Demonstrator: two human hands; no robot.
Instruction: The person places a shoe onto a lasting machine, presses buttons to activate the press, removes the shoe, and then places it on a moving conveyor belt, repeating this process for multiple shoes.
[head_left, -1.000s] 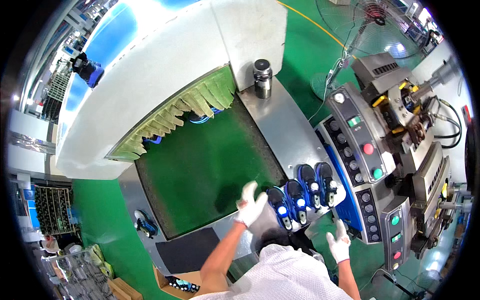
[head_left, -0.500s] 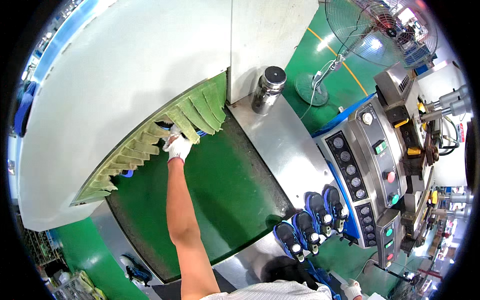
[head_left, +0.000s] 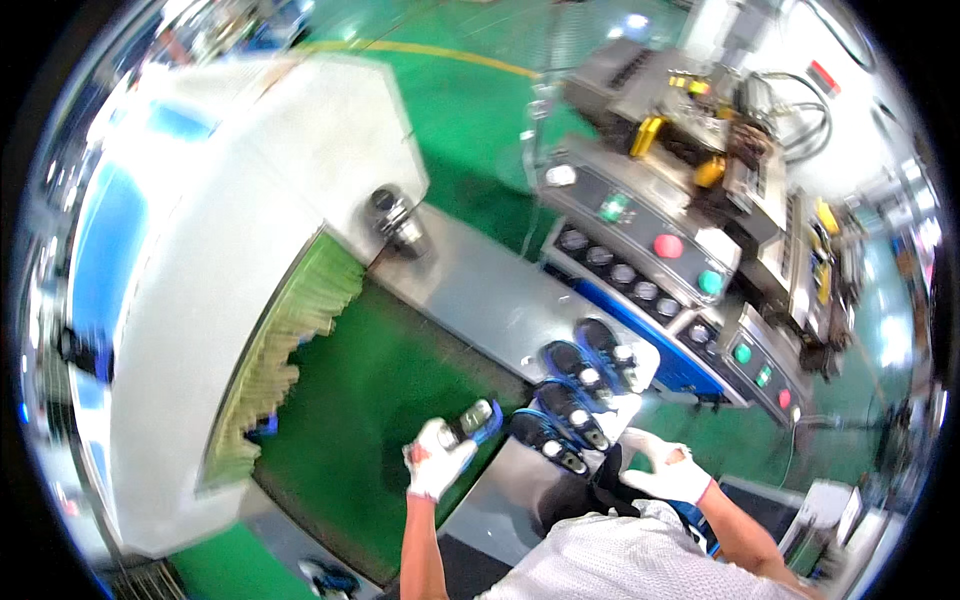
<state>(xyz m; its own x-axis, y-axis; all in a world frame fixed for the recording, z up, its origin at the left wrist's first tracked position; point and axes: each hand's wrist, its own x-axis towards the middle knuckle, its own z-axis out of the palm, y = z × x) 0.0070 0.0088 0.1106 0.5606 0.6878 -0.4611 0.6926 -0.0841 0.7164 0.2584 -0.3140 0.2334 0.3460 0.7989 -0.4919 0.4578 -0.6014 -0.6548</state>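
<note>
My left hand [head_left: 432, 462], in a white glove, is closed around a dark shoe with a blue edge [head_left: 478, 420]. It holds the shoe above the green conveyor belt [head_left: 370, 370], near the metal ledge. My right hand [head_left: 668, 470], gloved in white too, is apart from my body on the right with its thumb away from the fingers and nothing visible in it. Several black and blue shoes [head_left: 565, 412] stand in a row on the metal ledge [head_left: 470, 300], between my two hands.
A pale machine housing [head_left: 200, 280] covers the belt's far end behind a green fringed curtain [head_left: 290, 350], with a blue-edged item [head_left: 264, 426] at its foot. On the ledge stands a steel flask [head_left: 398, 222]. To the right is a machine with a button panel [head_left: 640, 235].
My left hand has come back from the fringed curtain toward me, now with a shoe in it. My right hand has risen from the lower edge. The view has turned to the right.
</note>
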